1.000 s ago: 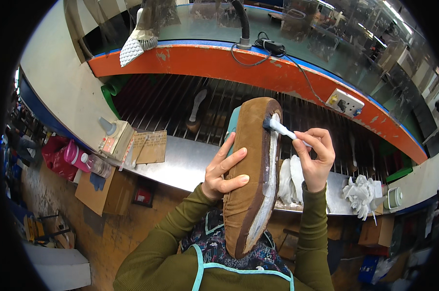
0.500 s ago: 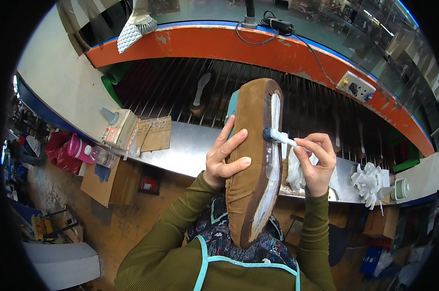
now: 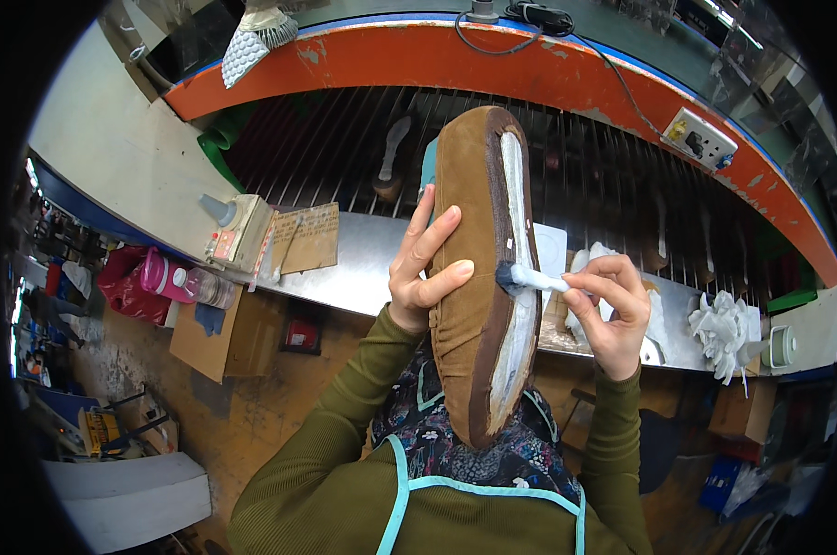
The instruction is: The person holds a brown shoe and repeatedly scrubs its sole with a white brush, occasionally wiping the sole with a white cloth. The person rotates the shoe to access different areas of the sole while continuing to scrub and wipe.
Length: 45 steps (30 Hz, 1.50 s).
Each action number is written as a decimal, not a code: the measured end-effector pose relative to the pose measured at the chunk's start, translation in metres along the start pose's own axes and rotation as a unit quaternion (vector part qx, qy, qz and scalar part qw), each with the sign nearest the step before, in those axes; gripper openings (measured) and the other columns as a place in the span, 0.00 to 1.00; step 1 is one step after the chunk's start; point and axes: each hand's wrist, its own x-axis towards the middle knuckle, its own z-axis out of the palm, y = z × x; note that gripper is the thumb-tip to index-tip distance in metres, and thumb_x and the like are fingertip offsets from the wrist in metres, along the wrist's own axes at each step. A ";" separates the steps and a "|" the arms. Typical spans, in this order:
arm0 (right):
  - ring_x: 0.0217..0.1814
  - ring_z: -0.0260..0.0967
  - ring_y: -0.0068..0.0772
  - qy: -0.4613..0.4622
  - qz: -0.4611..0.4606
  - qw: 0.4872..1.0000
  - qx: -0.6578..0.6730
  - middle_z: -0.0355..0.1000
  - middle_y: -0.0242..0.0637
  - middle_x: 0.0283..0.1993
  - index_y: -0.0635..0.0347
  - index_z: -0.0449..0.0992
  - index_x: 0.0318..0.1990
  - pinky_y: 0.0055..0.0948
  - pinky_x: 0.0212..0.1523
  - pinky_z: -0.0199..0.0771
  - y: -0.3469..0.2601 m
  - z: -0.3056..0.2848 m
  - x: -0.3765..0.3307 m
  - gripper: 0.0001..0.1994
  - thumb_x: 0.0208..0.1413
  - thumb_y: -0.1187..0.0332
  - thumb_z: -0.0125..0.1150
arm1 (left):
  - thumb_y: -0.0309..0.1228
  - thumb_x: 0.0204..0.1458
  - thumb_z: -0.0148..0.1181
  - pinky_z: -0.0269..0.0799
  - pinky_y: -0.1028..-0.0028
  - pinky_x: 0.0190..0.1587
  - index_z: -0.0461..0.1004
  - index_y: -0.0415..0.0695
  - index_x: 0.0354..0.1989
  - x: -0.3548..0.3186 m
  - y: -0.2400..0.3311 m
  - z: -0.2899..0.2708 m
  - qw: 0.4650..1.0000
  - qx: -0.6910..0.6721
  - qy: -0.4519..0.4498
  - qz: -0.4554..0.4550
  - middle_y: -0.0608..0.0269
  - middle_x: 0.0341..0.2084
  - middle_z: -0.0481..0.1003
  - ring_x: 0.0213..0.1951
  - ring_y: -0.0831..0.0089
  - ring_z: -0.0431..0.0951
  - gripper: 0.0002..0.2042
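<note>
Over the metal bench (image 3: 344, 277), left hand (image 3: 425, 268) grips a brown suede shoe (image 3: 474, 277); right hand (image 3: 608, 301) pinches a small brush (image 3: 527, 277) against its whitened underside

Left hand (image 3: 428, 268): palm hidden behind the brown shoe (image 3: 474, 277), only fingers show. Brush (image 3: 529, 277) handle is buried in the right hand (image 3: 613, 310); bristles partly lost against the sole. White rag pile (image 3: 724, 328) on the table (image 3: 354, 268): contents unclear (too small). Cable (image 3: 529, 14) is cut off at the top edge.

Shoe workshop: metal workbench (image 3: 363, 277), orange-rimmed rod conveyor (image 3: 566, 74), glue bottle (image 3: 220, 211).
</note>
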 end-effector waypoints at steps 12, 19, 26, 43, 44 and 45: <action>0.34 0.62 0.26 0.035 0.008 0.999 -0.026 0.70 0.31 0.33 0.57 0.84 0.35 0.24 0.31 0.61 -0.008 0.010 -0.025 0.12 0.39 0.76 0.73 | 0.30 0.47 0.65 0.66 0.50 0.62 0.68 0.58 0.48 -0.001 -0.004 0.000 0.999 0.029 0.005 -0.019 0.50 0.58 0.67 0.61 0.38 0.63 0.19; 0.34 0.62 0.27 0.032 -0.058 0.991 -0.116 0.72 0.29 0.33 0.52 0.84 0.35 0.28 0.37 0.57 -0.016 0.003 -0.028 0.13 0.36 0.73 0.74 | 0.30 0.47 0.65 0.66 0.51 0.62 0.68 0.58 0.48 -0.005 -0.007 0.002 0.999 0.018 0.014 -0.029 0.51 0.59 0.67 0.62 0.38 0.61 0.19; 0.31 0.63 0.27 0.016 -0.069 0.994 -0.086 0.71 0.30 0.34 0.53 0.83 0.35 0.26 0.36 0.56 -0.014 -0.008 -0.004 0.12 0.39 0.72 0.74 | 0.31 0.48 0.65 0.65 0.50 0.63 0.68 0.58 0.47 -0.001 -0.005 0.006 0.999 0.023 0.011 -0.035 0.51 0.59 0.66 0.63 0.38 0.60 0.18; 0.33 0.64 0.20 0.012 0.120 0.985 0.127 0.69 0.32 0.34 0.65 0.82 0.35 0.19 0.31 0.64 0.004 -0.004 -0.020 0.05 0.50 0.76 0.67 | 0.32 0.51 0.62 0.44 0.37 0.66 0.67 0.59 0.46 -0.005 -0.002 0.015 0.995 0.055 0.041 -0.071 0.54 0.62 0.65 0.65 0.40 0.58 0.16; 0.33 0.64 0.20 0.026 0.123 0.983 0.135 0.69 0.32 0.34 0.65 0.82 0.36 0.19 0.32 0.64 0.007 -0.003 -0.022 0.05 0.50 0.76 0.66 | 0.32 0.51 0.63 0.45 0.37 0.66 0.67 0.59 0.46 -0.005 -0.002 0.016 0.995 0.059 0.037 -0.073 0.54 0.62 0.65 0.64 0.40 0.59 0.16; 0.34 0.64 0.20 0.075 0.171 0.977 0.100 0.68 0.32 0.33 0.66 0.81 0.36 0.19 0.33 0.65 0.008 0.004 -0.027 0.05 0.52 0.76 0.65 | 0.32 0.51 0.63 0.46 0.37 0.65 0.67 0.59 0.47 -0.005 -0.002 0.016 0.995 0.062 0.036 -0.073 0.53 0.62 0.65 0.64 0.39 0.59 0.16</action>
